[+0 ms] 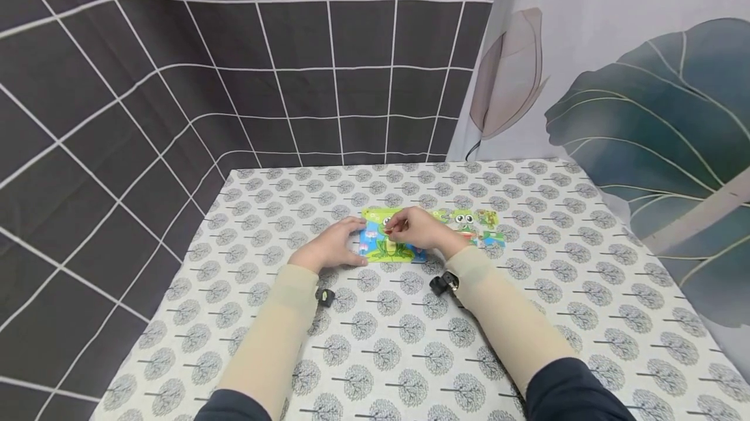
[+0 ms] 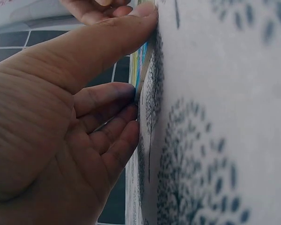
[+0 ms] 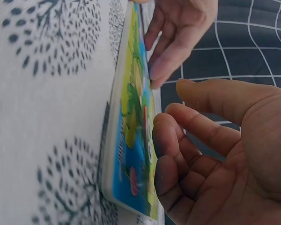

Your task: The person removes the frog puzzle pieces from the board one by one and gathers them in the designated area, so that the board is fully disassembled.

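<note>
On a table, covered by a white cloth with grey trees, there lies a bright frog board. The person's left hand is at its left edge, with the thumb near the lower corner. The right hand is above the board, fingers bent; whether they pinch the small red spot under them, I cannot tell. Just to the right lie some picture pieces, which show 2 frog eyes. Both arms have beige sleeves, and 1 black device is at each wrist. Behind hangs a dark curtain with white lines.
</note>
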Action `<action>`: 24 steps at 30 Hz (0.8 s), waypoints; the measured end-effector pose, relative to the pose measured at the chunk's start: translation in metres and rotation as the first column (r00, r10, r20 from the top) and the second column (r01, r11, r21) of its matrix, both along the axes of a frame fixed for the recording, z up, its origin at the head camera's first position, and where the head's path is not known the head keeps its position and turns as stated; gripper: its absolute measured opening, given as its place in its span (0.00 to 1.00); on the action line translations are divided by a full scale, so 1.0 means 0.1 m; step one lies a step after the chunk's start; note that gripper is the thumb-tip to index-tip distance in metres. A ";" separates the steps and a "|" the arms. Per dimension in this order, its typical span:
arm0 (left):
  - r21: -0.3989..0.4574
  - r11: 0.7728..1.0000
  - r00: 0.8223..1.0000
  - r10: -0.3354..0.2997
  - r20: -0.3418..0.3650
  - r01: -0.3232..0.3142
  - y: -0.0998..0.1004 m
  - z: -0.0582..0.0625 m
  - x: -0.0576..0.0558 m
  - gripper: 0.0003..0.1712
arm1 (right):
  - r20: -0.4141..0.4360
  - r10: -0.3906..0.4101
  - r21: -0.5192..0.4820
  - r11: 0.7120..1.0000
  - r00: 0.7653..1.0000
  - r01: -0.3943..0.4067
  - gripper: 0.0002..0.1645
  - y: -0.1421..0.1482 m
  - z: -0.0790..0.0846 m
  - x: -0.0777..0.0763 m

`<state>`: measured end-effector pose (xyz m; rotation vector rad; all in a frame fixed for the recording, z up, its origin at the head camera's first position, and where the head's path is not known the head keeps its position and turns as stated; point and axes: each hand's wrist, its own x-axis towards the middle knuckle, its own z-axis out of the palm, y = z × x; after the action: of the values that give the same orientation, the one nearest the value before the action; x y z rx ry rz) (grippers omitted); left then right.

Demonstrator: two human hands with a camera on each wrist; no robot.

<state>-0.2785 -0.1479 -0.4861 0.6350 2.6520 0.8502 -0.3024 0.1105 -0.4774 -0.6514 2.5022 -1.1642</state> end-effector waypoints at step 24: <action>0.016 1.000 1.000 0.001 0.002 -0.001 0.01 0.04 0.03 0.55 | 0.022 0.040 0.064 0.997 0.999 -0.041 0.12 -0.24 -0.08 0.07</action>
<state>-0.2754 -0.1468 -0.4825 0.6363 2.6461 0.8723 -0.2951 0.0868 -0.4853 -0.6661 2.4867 -1.0657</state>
